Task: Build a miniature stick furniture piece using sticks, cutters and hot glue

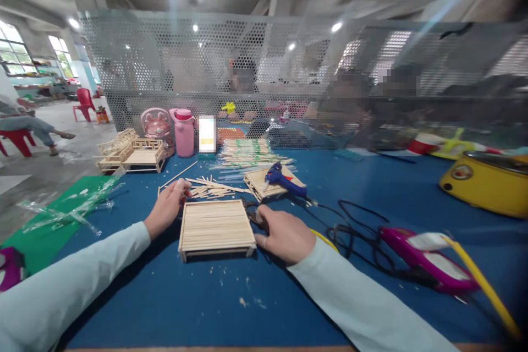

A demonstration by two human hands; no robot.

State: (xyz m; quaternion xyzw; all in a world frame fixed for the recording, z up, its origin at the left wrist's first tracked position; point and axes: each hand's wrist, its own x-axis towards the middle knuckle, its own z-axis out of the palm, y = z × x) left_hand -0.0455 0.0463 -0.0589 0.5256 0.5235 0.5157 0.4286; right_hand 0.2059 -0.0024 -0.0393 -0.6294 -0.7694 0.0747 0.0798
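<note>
A small platform of thin wooden sticks (218,225) stands on short legs on the blue table, between my hands. My left hand (167,206) is closed at its far left corner, fingertips together; what they hold, if anything, I cannot make out. Just beyond it lie loose wooden sticks (210,190). My right hand (286,234) is curled at the platform's right side around a dark tool (252,213), mostly hidden by the fingers. Behind that hand a blue glue gun (284,179) rests on a second stick panel (256,182).
Finished-looking stick furniture (144,154), a pink bottle (185,135) and a phone (207,135) stand at the back, before a perforated screen (173,71). Black cable (350,231), a purple device (429,261) and a yellow pot (487,181) occupy the right. Green sheeting (58,231) is left.
</note>
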